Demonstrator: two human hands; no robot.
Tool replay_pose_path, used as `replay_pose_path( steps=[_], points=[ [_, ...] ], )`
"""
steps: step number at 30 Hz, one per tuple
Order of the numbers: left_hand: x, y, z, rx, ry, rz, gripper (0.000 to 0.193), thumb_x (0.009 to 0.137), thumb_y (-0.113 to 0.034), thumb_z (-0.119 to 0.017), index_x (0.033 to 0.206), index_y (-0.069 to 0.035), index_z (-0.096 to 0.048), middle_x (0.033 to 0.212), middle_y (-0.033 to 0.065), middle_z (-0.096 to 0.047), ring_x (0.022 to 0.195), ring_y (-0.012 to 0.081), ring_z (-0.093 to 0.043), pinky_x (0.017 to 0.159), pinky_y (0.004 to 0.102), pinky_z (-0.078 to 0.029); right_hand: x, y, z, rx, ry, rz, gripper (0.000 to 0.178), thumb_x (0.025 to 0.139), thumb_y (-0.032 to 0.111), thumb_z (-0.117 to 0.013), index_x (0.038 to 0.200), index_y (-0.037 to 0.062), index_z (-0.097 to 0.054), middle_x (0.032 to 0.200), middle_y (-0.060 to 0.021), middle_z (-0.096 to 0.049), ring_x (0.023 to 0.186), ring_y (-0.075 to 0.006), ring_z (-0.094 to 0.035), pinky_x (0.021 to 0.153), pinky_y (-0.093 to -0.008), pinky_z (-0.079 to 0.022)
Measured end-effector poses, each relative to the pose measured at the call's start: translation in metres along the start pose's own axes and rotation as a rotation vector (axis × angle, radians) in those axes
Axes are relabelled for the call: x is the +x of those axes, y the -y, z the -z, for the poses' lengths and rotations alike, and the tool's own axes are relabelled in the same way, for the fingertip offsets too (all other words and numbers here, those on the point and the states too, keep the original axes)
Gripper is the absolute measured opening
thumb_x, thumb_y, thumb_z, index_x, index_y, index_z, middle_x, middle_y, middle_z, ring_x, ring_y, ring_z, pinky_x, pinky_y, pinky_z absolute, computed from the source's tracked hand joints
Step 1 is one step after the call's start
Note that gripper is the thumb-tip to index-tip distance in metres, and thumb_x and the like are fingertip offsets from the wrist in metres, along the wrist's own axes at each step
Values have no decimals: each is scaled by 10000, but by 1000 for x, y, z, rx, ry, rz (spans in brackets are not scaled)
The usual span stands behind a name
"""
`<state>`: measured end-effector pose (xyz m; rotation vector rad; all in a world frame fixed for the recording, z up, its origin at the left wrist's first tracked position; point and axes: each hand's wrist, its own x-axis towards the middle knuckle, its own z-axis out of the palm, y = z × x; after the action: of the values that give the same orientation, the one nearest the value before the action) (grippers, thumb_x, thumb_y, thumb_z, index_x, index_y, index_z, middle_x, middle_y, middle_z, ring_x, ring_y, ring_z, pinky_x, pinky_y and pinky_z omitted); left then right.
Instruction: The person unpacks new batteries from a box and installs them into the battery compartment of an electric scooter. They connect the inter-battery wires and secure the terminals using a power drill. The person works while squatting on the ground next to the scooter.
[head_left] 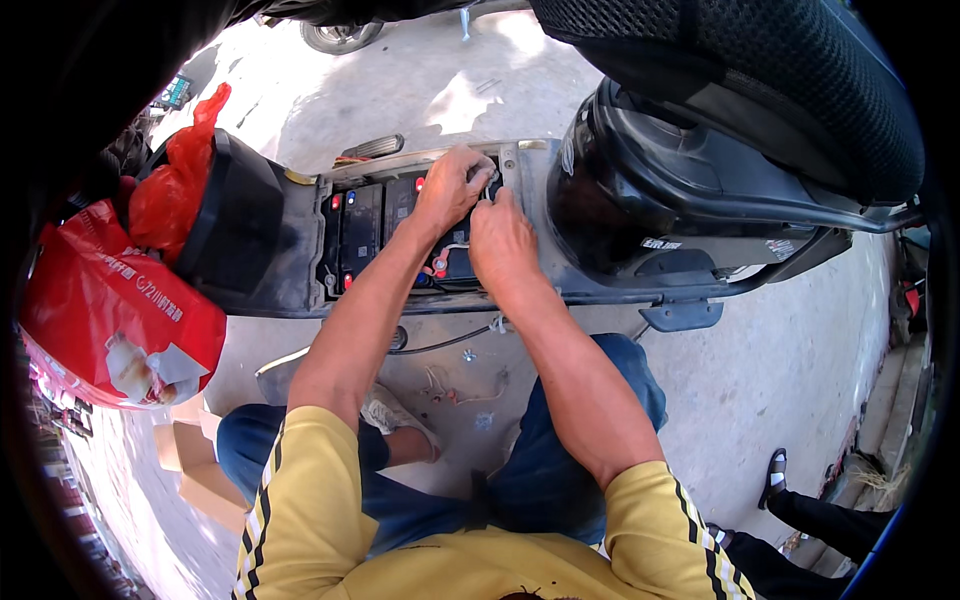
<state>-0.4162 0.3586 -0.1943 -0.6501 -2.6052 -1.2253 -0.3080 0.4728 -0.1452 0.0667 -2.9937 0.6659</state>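
A yellow shirt [470, 565] with striped sleeves fills the near edge as its wearer, in blue jeans [410, 505], leans over a black scooter [620, 225] standing sideways on sunlit concrete. The scooter's mesh seat [760, 100] looms at upper right. At left, a printed red bag [95, 310] hangs beside the scooter's front, and a smaller red plastic bag [175, 195] is bunched just above it. Black batteries [362, 225] sit side by side in the uncovered floorboard, their terminals marked red and blue. At lower right, a second person's dark trousers [830, 525] cut into view; an opened cardboard box [210, 480] lies at lower left. The wearer's left hand [452, 192] reaches to the right end of the battery bay with its fingers bent; the right hand [503, 240] is curled nearly closed just below, the fingertips of both close together. What either hand grips cannot be told. A red connector [440, 264] with a pale wire shows beside the right wrist, and scraps of wire [432, 385] lie on the ground below.
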Motion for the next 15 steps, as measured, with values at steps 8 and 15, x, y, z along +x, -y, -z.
replay_pose_path(
  steps=[8, 15],
  points=[
    [-6, 11, -1, -51, -42, -34, 149, 958, -151, -762, 1071, -54, -770, 1002, 135, -711, 961, 333, -693, 869, 399, -544, -40, -4, 86, 249, -80, 141, 199, 961, 91, -698, 1130, 4, -755, 1092, -213, -723, 1001, -448, -722, 895, -521, -577],
    [-1, 27, -5, -69, -21, -56, 217, 1032, -209, -736, 1153, -42, -802, 1013, 114, -778, 935, 177, -715, 885, 306, -545, -202, -119, 118, 242, -672, -58, 198, 974, -19, -731, 1171, -7, -735, 911, -126, -687, 759, -219, -659, 703, -327, -543]
  ],
)
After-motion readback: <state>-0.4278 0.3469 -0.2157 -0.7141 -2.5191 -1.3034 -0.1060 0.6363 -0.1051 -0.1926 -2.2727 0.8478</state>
